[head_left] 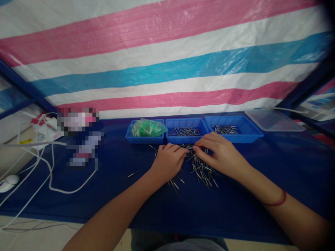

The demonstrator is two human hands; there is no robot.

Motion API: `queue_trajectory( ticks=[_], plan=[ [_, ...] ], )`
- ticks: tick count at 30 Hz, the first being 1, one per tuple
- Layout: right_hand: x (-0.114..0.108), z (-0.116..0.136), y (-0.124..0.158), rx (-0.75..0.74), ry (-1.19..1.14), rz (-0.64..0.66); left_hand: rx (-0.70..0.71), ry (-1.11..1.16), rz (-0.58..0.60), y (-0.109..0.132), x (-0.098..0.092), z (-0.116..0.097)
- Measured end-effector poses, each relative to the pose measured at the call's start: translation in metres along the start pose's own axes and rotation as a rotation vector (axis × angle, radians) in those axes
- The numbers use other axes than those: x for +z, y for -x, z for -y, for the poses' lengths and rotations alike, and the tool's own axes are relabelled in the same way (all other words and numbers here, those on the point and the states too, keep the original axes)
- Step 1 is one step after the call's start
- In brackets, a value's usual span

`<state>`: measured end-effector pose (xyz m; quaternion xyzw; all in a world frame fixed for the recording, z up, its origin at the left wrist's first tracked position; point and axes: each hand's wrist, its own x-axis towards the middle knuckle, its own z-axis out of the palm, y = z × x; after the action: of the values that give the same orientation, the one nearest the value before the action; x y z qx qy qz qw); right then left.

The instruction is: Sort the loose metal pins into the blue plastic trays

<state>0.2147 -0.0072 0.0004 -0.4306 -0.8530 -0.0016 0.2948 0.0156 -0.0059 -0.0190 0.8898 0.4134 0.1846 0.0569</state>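
Note:
A loose pile of blind rivets [203,171], thin metal pins with thicker silvery bodies, lies on the dark blue table under and between my hands. My left hand [170,159] rests over the pile's left part with its fingers bent and drawn together; what is under them is hidden. From the right, my right hand [218,151] reaches over the pile's back edge, thumb and forefinger pinched close together. Whatever sits between those fingertips is too small to make out. A single rivet [134,173] lies apart on the left.
Three blue bins stand behind the pile: the left bin [146,140] holds a green-tinted plastic bag [149,128], the middle bin [180,139] and right bin [247,137] hold rivets. A clear lid [274,121] lies at right. White cables [53,167] and a mouse [9,183] are at left.

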Motion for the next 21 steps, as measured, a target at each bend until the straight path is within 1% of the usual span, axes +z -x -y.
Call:
queue_trajectory(
  ticks=[3, 6, 9, 12, 16, 21],
  plan=[
    [0.003, 0.001, 0.000, -0.049, -0.020, 0.053, -0.015, 0.080, -0.043, -0.002, 0.000, 0.001],
    [0.008, 0.000, 0.002, -0.062, -0.010, 0.127, -0.025, 0.186, -0.114, -0.003, 0.001, 0.003],
    [0.012, -0.001, 0.003, -0.063, -0.048, 0.145, -0.028, 0.281, -0.164, -0.004, 0.001, 0.005],
    [0.013, 0.000, 0.002, -0.032, -0.149, 0.081, -0.036, 0.316, -0.169, -0.005, 0.002, 0.006],
    [0.012, 0.003, 0.001, 0.053, -0.307, -0.009, -0.021, 0.263, -0.150, -0.005, 0.003, 0.006],
    [0.013, 0.004, 0.001, 0.133, -0.362, -0.098, -0.002, 0.206, -0.153, -0.003, 0.000, 0.002]
  ],
)
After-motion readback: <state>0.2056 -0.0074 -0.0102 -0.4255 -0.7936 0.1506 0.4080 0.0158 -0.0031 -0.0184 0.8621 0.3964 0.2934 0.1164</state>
